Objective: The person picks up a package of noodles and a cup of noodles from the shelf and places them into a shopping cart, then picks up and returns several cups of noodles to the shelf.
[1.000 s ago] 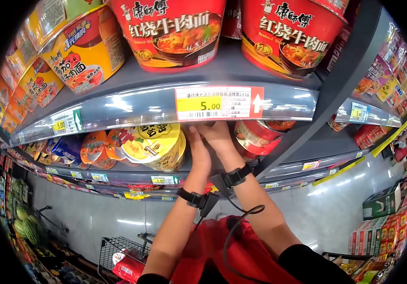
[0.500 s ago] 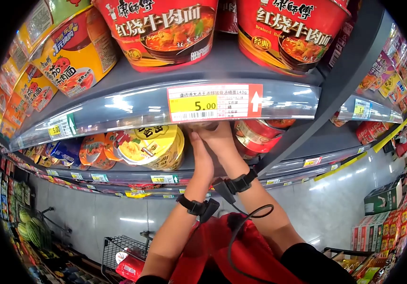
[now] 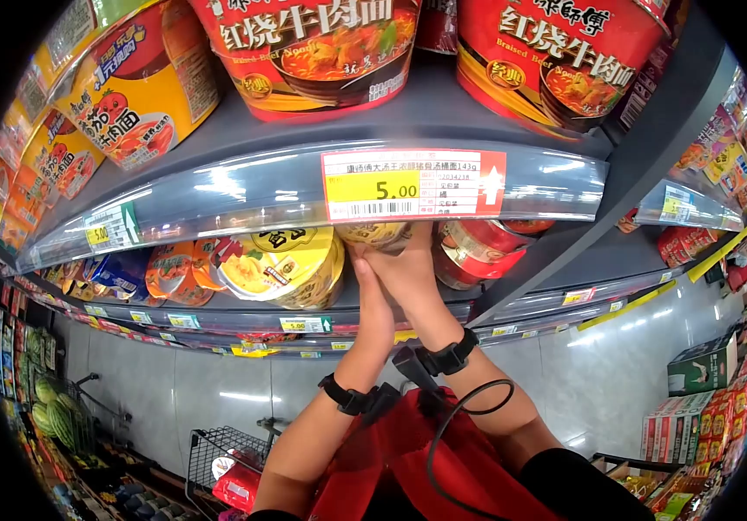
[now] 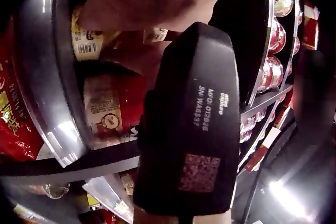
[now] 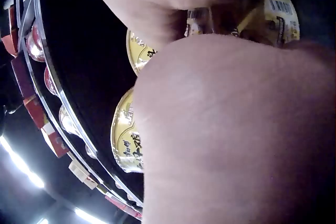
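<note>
Under the front lip of the upper shelf, both hands hold a yellow instant noodle tub (image 3: 375, 233) between them, its upper part hidden by the price rail. My left hand (image 3: 372, 282) lies along its left lower side, thumb up against it. From the right, my right hand (image 3: 410, 271) grips the tub, its fingers partly hidden behind it. A barcode side of the yellow tub (image 5: 281, 16) shows past the hands in the right wrist view. Left of the hands stands another yellow noodle tub (image 3: 282, 267); red noodle tubs (image 3: 478, 252) are stacked on the right.
Overhead, the upper shelf's price rail (image 3: 243, 195) carries a 5.00 label, with big red noodle tubs (image 3: 321, 61) above it. A dark shelf bracket (image 3: 556, 243) slants down at the right. A shopping cart (image 3: 226, 456) stands on the floor behind.
Both hands have drawn slightly toward the body, and more of the yellow noodle tub now shows below the price rail. The head view has shifted a little.
</note>
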Demonstrator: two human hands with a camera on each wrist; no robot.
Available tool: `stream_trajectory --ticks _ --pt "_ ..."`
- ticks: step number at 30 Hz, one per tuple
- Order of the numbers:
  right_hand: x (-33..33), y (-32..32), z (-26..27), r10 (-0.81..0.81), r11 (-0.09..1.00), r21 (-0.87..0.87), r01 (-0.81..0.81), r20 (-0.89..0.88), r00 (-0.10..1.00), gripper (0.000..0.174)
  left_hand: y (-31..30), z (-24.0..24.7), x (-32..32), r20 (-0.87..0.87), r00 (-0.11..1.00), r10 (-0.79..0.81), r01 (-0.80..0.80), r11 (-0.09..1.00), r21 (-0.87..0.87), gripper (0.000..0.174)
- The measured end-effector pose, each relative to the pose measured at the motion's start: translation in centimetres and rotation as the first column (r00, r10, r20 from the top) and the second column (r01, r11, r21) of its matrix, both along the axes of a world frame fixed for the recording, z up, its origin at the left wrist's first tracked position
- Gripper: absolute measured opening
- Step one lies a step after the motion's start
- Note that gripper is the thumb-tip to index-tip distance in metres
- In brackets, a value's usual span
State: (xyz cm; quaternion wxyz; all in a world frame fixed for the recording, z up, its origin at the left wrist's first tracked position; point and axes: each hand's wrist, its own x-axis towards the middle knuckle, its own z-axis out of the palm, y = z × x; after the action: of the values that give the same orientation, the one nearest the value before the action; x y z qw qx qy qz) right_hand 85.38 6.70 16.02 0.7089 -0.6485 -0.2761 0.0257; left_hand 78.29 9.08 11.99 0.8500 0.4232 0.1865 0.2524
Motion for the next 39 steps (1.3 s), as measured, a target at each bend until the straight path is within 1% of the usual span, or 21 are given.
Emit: stream_trajectory --ticks 2,6,8,12,14,17,19,20,21,22,23,25,26,27,28,29,30,32,35,36,39 --pt "-0.6 -0.1 -0.2 -0.062 0.995 -0.079 0.067 0.066 0.996 0.090 -0.5 0.8 -0.3 -0.012 1.000 0.017 -0.017 1.000 -0.013 0.085" --pt "-0.9 -0.4 -0.2 -0.050 0.985 -0.163 0.060 0.063 0.997 0.096 -0.7 1.2 -0.7 0.028 0.999 0.029 -0.030 1.000 0.009 0.083" --pt "-0.6 -0.5 -0.6 -0.038 0.979 -0.195 0.061 0.121 0.992 0.098 -0.3 0.3 -0.6 0.035 0.999 0.031 -0.035 0.995 0.095 0.082" --pt "0.3 -2.5 0.4 0.205 0.978 -0.019 -0.206 -0.025 0.978 0.097 0.2 0.7 -1.9 0.088 0.996 0.027 -0.050 0.964 0.262 0.075" --pt "0.1 -4.2 1.0 0.271 0.963 0.011 -0.271 -0.061 0.961 0.096 0.3 0.1 -4.7 -0.091 0.988 -0.128 0.149 0.950 0.275 0.073" --pt "-2.3 -7.5 3.9 0.343 0.925 -0.180 -0.334 0.023 0.939 0.094 1.7 3.0 -11.2 -0.301 0.867 -0.398 0.484 0.819 0.310 0.064" --pt "-3.0 -8.4 5.4 0.291 0.933 -0.237 -0.270 0.057 0.955 0.092 4.6 3.6 -15.1 -0.442 0.803 -0.399 0.568 0.737 0.367 0.061" --pt "-3.3 -8.5 5.7 0.266 0.934 -0.266 -0.238 0.073 0.961 0.092 5.2 3.3 -16.4 -0.439 0.888 -0.138 0.369 0.784 0.499 0.066" --pt "-3.1 -8.0 5.8 0.216 0.950 -0.263 -0.170 0.156 0.964 0.091 5.5 3.0 -17.3 -0.395 0.909 0.133 0.160 0.764 0.624 0.071" --pt "-2.7 -7.1 6.0 0.160 0.963 -0.252 -0.097 0.239 0.958 0.091 5.7 2.8 -17.4 -0.317 0.899 0.301 0.012 0.709 0.705 0.077" --pt "-2.4 -6.4 6.3 0.102 0.971 -0.237 -0.025 0.320 0.942 0.091 5.9 2.8 -17.4 -0.234 0.855 0.463 -0.125 0.622 0.773 0.084" --pt "-2.2 -4.5 6.5 0.050 0.948 -0.314 0.060 0.330 0.943 0.082 6.3 3.9 -14.9 -0.057 0.801 0.596 -0.299 0.480 0.825 0.099" --pt "-2.1 -3.6 6.6 0.035 0.928 -0.360 0.099 0.349 0.937 0.079 7.0 3.5 -14.1 -0.046 0.856 0.515 -0.240 0.474 0.847 0.115" --pt "-1.9 -2.7 6.6 0.019 0.905 -0.402 0.141 0.369 0.929 0.077 7.3 3.0 -12.9 0.004 0.857 0.515 -0.276 0.452 0.848 0.117" --pt "-1.9 -1.7 6.7 -0.074 0.934 -0.306 0.186 0.342 0.937 0.062 7.1 2.4 -11.6 0.052 0.856 0.515 -0.311 0.431 0.847 0.120" --pt "-1.6 -1.1 6.5 -0.067 0.948 -0.272 0.164 0.332 0.941 0.060 6.8 1.8 -10.6 0.099 0.850 0.517 -0.348 0.411 0.842 0.122" --pt "-1.2 -0.4 6.1 -0.057 0.961 -0.238 0.139 0.323 0.945 0.058 6.8 1.5 -10.0 0.055 0.850 0.524 -0.342 0.470 0.814 0.127" --pt "-0.9 0.3 5.9 -0.079 0.974 -0.173 0.148 0.354 0.932 0.048 6.5 0.9 -9.1 0.063 0.838 0.542 -0.378 0.493 0.783 0.123" --pt "-0.2 1.0 5.2 -0.001 0.986 -0.158 0.050 0.292 0.956 0.050 6.1 1.1 -8.1 0.063 0.833 0.550 -0.415 0.544 0.730 0.121" --pt "-0.2 1.2 5.2 -0.021 0.986 -0.149 0.078 0.352 0.936 0.046 6.1 1.3 -7.9 0.061 0.834 0.549 -0.423 0.562 0.711 0.122" --pt "-0.1 0.1 6.4 -0.004 0.977 -0.200 0.077 0.344 0.939 0.042 6.2 1.9 -7.3 0.076 0.840 0.537 -0.448 0.608 0.655 0.116"
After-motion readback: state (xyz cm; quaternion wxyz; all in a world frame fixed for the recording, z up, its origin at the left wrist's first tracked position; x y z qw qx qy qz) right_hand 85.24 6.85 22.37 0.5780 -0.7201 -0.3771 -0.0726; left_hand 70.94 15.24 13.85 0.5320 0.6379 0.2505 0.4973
